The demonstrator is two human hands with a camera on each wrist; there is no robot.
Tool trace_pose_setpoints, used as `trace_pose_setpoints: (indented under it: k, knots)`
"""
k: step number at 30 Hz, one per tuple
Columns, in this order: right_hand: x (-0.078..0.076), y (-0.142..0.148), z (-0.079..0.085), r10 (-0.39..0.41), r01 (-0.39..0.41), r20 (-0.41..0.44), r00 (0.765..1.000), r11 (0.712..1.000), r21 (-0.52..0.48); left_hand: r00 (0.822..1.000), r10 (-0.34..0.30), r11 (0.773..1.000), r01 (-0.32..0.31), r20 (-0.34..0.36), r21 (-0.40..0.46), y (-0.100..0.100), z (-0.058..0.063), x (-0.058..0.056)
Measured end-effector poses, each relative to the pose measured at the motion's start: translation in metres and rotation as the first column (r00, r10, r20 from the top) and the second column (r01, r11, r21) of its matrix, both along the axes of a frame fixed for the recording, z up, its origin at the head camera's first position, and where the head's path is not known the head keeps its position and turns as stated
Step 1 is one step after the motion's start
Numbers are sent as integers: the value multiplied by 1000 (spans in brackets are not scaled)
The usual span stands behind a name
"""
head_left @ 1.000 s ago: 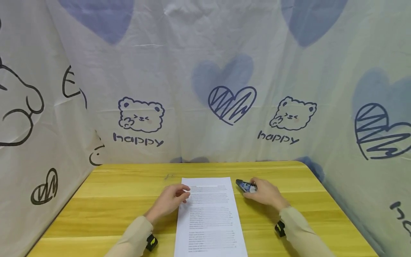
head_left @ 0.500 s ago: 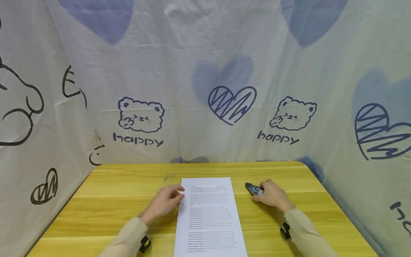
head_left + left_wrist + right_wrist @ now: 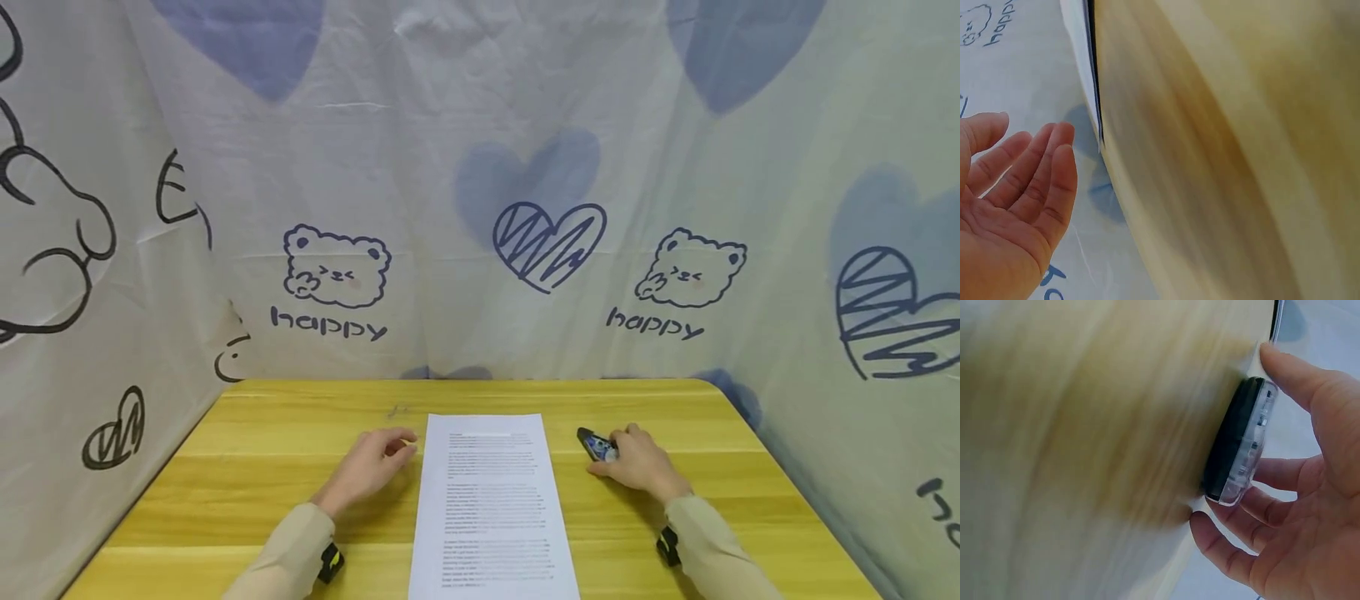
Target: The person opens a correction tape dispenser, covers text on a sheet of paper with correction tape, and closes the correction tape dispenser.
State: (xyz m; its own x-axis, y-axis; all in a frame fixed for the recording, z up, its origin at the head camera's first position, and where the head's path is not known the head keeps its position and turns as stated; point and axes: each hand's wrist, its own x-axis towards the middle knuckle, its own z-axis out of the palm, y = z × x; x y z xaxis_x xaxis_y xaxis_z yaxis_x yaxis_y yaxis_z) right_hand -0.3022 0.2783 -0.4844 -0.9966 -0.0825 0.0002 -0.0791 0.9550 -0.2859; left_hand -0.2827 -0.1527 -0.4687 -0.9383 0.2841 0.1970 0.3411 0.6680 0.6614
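Note:
A sheet of printed paper (image 3: 483, 508) lies lengthwise on the table. Left of its upper part is my left hand (image 3: 369, 468), its fingers loosely bent and holding nothing; the left wrist view shows the bare palm of the left hand (image 3: 1010, 219). To the right of the sheet, a correction tape (image 3: 597, 447) with a dark tip and blue-patterned side sits low at the tabletop. My right hand (image 3: 641, 460) has thumb and fingers curled round its rear end. In the right wrist view the correction tape (image 3: 1241, 444) shows a black side and a clear side between thumb and fingers.
The yellow wood-grain table (image 3: 247, 483) carries the sheet and the correction tape. A white curtain (image 3: 442, 167) printed with hearts and bears stands behind and on both sides. On the sheet's first line is a plain white strip (image 3: 486, 434).
My right hand has moved right and slightly nearer with the correction tape, away from the sheet, then stopped. My left hand has drawn left, off the paper's edge. The head view has shifted slightly.

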Motion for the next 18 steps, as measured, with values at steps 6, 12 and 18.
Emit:
trace_pose_setpoints:
  k: [6,12,18]
  knots:
    - [4,4,3,25,-25,-3,1000,999,-46,998,56,996,-59,-37,-66,-6,6,0]
    - [16,8,8,106,-107,-95,990,994,-13,990,56,978,-81,-132,-190,-8,13,4]
    - [27,13,9,127,-123,-119,985,991,43,967,15,956,-89,-256,-281,-10,15,5]
